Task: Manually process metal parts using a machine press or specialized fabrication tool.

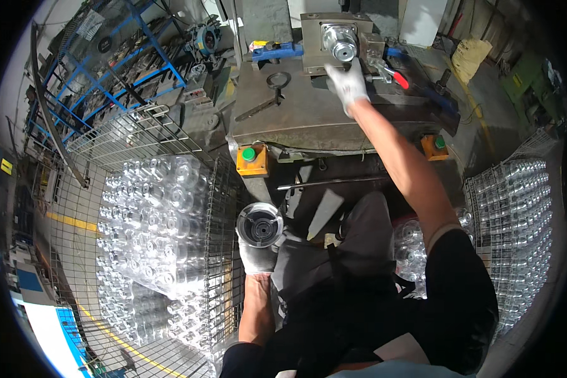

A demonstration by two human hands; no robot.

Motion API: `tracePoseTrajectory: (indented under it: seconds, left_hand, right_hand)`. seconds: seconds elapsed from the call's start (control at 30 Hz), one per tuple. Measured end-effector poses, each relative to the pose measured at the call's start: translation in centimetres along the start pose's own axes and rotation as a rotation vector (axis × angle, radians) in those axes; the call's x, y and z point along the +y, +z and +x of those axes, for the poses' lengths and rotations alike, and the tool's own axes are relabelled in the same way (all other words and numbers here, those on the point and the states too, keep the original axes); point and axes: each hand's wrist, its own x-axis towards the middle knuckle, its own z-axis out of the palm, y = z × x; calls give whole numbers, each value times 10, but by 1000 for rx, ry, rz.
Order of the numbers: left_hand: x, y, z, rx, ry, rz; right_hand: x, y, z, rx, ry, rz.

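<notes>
My left hand [256, 257], in a white glove, is closed around a round, cup-shaped metal part [260, 225] beside my left thigh. Its hollow end faces up and shows ribs and a ring inside. My right hand [348, 85], also gloved, reaches forward over the metal bench [296, 120]. Its thumb and fingers are spread, with the fingertips just below a shiny metal part [341, 45]. That part sits in the block-shaped fixture [313, 47] at the back of the bench. Whether the fingertips touch it I cannot tell.
A red-handled toggle clamp [398, 79] stands right of the fixture. A ring-ended tool [277, 85] lies on the bench. Green buttons on yellow boxes [252, 160] flank the front edge. Wire cages [217, 233] with stacked shiny parts [154, 220] stand at both sides.
</notes>
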Motion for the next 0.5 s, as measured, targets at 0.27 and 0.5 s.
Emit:
tracePoseTrajectory:
  seconds: [0.27,0.5]
  left_hand:
    - [-19,-10,-34,34,-442,-1019]
    - [-40,-10,-32,92,-574,-981]
  right_hand:
    - [30,43,122,402,648,584]
    - [-32,18,3,286,616,787]
